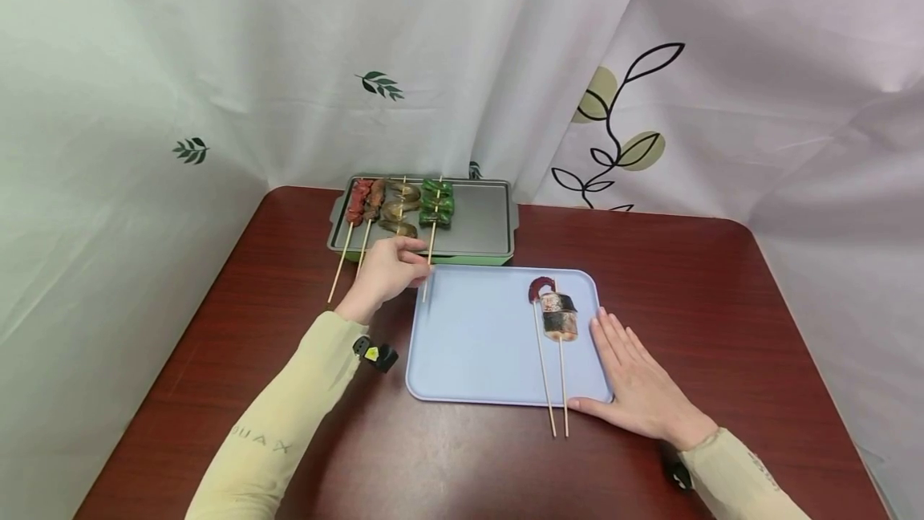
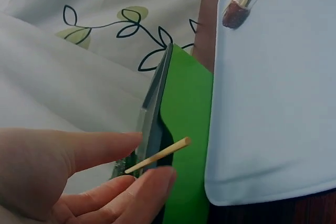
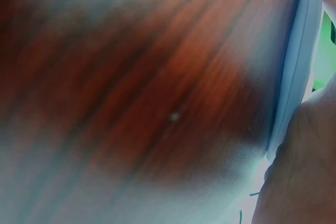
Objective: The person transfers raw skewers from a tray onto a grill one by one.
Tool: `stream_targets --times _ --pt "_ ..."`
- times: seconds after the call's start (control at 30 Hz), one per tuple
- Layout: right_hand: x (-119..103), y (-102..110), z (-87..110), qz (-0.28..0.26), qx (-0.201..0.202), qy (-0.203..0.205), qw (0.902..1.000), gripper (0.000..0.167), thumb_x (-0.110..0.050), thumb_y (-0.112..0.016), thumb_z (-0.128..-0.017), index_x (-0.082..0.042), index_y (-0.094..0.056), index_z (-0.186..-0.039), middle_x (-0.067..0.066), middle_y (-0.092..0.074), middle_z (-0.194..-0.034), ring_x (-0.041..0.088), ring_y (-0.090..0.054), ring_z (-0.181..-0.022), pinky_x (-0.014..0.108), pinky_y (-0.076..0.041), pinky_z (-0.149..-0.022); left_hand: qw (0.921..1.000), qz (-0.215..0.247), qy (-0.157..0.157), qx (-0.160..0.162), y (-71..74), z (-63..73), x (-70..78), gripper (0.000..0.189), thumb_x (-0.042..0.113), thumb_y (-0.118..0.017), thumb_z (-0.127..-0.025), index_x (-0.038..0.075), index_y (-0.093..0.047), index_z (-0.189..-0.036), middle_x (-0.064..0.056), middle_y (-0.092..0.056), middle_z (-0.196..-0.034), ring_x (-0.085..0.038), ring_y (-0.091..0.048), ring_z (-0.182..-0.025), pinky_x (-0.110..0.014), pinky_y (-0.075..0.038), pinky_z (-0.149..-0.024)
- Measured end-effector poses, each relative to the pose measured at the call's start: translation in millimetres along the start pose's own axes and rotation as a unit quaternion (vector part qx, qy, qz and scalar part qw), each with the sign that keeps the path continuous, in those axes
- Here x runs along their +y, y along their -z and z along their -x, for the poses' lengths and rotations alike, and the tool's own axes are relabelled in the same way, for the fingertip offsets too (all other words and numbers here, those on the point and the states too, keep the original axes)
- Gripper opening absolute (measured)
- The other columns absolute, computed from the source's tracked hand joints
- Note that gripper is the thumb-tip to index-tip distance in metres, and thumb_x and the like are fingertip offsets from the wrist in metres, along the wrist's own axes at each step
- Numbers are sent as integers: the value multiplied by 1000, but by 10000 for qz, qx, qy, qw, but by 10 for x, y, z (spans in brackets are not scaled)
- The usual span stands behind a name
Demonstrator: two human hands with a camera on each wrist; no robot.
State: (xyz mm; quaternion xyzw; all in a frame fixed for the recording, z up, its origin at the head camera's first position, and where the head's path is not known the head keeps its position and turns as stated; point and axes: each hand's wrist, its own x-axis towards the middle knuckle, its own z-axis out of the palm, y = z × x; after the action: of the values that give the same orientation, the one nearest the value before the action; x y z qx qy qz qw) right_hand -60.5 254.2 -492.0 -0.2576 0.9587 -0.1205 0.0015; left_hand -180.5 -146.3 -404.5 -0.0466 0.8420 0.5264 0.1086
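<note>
left hand, fingers parted, with a green skewer between them; right hand, flat, touching a blue tray.

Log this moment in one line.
left hand: fingers straddling thin wooden skewer with green pieces | right hand: touching light-blue rectangular tray

left grip extends forward, fingertips apart; right grip lies outstretched.

Your left sleeve carries dark letters, of which you can make out "UAX"; the lettering on your right sleeve is too small to read.
</note>
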Motion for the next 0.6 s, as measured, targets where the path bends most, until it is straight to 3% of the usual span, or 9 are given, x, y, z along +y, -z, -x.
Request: stream_targets --times 0.1,0.2,0.37,0.6 --pt "0 0 -2 15 1 11 10000 119 -78 -61 -83 8 -26 -157 24 -14 -166 41 -16 -151 49 -17 -123 9975 -583 -351 168 31 70 11 45 18 -78 -92 3 -65 -132 -11 -75 -103 -25 -72 -91 -39 -60 -77" --pt "-1 6 -2 24 -5 15 10000 118 -78 -61 -83 8 -26 -156 24 -15 -165 41 -17 -151 50 -18 -122 9938 -864 -631 316 52 145 33 49 29 -77 -92 6 -65 -134 -9 -74 -109 -24 -70 -97 -42 -58 -79" --pt "-3 13 -1 12 -30 7 10000 119 -79 -61 -83 8 -26 -157 24 -14 -166 41 -16 -151 50 -18 -122 9947 -534 -830 302 20 268 76 50 32 -77 -93 7 -65 -134 -7 -74 -110 -23 -69 -103 -42 -58 -84" --pt "-9 21 -4 -4 -54 -10 10000 119 -79 -61 -83 8 -25 -157 23 -14 -166 41 -16 -151 50 -18 -122 9960 -33 -897 18 -96 419 122 50 29 -77 -93 5 -65 -135 -5 -74 -111 -20 -71 -101 -42 -58 -86"
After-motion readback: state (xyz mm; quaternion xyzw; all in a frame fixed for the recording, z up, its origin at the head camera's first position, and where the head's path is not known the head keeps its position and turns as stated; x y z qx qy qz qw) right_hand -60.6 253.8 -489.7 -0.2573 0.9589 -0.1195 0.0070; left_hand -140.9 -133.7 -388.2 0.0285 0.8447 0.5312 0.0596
